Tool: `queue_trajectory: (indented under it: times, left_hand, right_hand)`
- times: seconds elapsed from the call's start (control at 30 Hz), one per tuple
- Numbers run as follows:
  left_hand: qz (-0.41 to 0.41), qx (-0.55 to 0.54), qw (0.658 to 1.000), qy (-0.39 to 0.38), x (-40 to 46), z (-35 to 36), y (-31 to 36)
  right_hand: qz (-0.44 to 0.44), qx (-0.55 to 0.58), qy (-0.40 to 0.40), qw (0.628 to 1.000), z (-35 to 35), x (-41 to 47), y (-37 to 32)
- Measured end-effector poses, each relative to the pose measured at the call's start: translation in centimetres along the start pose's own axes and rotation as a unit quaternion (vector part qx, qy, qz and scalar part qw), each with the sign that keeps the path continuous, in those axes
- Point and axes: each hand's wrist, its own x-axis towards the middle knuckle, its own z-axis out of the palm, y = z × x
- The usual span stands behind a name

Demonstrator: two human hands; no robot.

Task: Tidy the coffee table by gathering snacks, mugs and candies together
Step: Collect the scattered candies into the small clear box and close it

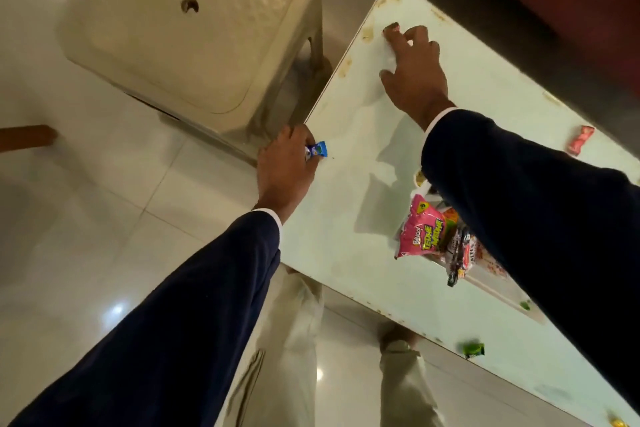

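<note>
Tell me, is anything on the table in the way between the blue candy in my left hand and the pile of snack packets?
Nothing visible is. The left hand grips the blue candy at the table's corner, and the tabletop between it and the snack packets shows bare. The right hand reaches towards the far corner, its sleeve passing above the pile's far side.

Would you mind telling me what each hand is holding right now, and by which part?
The left hand grips a small blue candy wrapper by one end; the other end pokes out. The right hand reaches a dark red candy; a hold cannot be told.
</note>
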Motion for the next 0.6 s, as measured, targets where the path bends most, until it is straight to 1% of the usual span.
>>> queue_trajectory:
  times: [0.07, 0.13, 0.2, 0.27, 0.33, 0.4, 0.47, 0.57, 0.6]
  left_hand:
    - [-0.007, -0.019, 1.000, -0.006, 0.0, -0.3, -0.6]
    - [-0.032, -0.067, 0.997, -0.012, -0.1, -0.4, -0.7]
    - [-0.067, -0.126, 0.989, -0.023, -0.2, -0.4, -0.3]
    - [-0.095, -0.210, 0.973, -0.033, -0.6, -0.4, 0.5]
    - [-0.104, -0.294, 0.949, -0.042, -1.2, -0.5, 1.5]
    - [-0.096, -0.336, 0.936, -0.044, -1.9, -0.7, 2.6]
    - [-0.093, -0.356, 0.929, -0.042, -2.9, -0.7, 4.3]
    - [-0.074, -0.376, 0.922, -0.055, -4.5, -0.5, 7.5]
    - [-0.062, -0.378, 0.921, -0.068, -5.2, -0.3, 8.9]
  right_hand:
    - [-0.032, -0.025, -0.005, 0.999, 0.5, -0.2, 0.1]
    - [-0.043, -0.010, 0.002, 0.999, 1.0, -0.9, 0.2]
    - [-0.043, 0.007, -0.020, 0.999, 1.4, -2.0, 0.3]
    - [-0.027, 0.077, -0.045, 0.996, 1.8, -3.5, 0.3]
    - [0.008, 0.211, -0.044, 0.976, 1.7, -5.5, 0.0]
    - [0.066, 0.348, -0.019, 0.935, 1.0, -7.9, 0.0]
    - [0.113, 0.457, -0.001, 0.882, -0.3, -10.9, 0.9]
    - [0.147, 0.589, 0.012, 0.794, -2.1, -15.9, 3.1]
    - [0.153, 0.618, 0.014, 0.771, -2.6, -17.8, 4.1]
